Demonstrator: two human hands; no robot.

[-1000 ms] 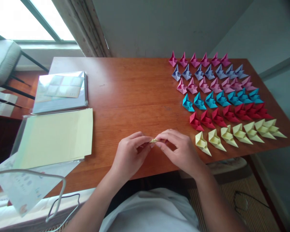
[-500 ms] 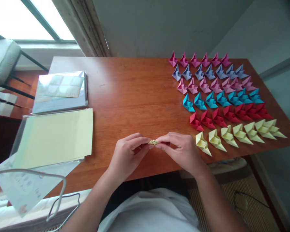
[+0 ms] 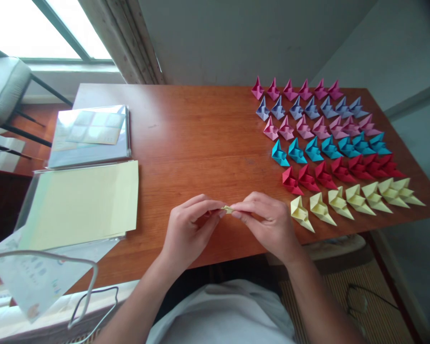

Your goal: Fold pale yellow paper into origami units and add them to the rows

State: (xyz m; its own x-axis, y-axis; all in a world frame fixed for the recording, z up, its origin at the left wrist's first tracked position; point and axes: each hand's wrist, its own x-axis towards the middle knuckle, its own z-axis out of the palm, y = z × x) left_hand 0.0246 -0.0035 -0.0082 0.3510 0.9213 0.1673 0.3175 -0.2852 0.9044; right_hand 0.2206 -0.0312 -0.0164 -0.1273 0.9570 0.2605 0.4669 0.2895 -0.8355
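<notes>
Between my fingertips, above the near part of the wooden table point(image 3: 200, 143), is a small folded piece of pale yellow paper point(image 3: 228, 209). My left hand point(image 3: 190, 229) pinches its left end and my right hand point(image 3: 267, 224) pinches the right end. Most of the piece is covered by my fingers, so its full shape is hidden. Just right of my right hand begins a row of pale yellow origami pieces point(image 3: 320, 209) with pointed tips. A row of red origami pieces point(image 3: 324, 175) lies behind it.
Further back stand rows of turquoise point(image 3: 314, 149), pink point(image 3: 304, 128), lilac point(image 3: 295, 109) and magenta origami pieces point(image 3: 290, 91). At the left lie pale yellow sheets point(image 3: 82, 205) and a clear packet of paper point(image 3: 89, 136). A white cable point(image 3: 93, 272) curves at the lower left.
Both hands stay pinched on the yellow paper, with only slight finger movement. The folded paper has tilted a little. The rows on the table are unchanged.
</notes>
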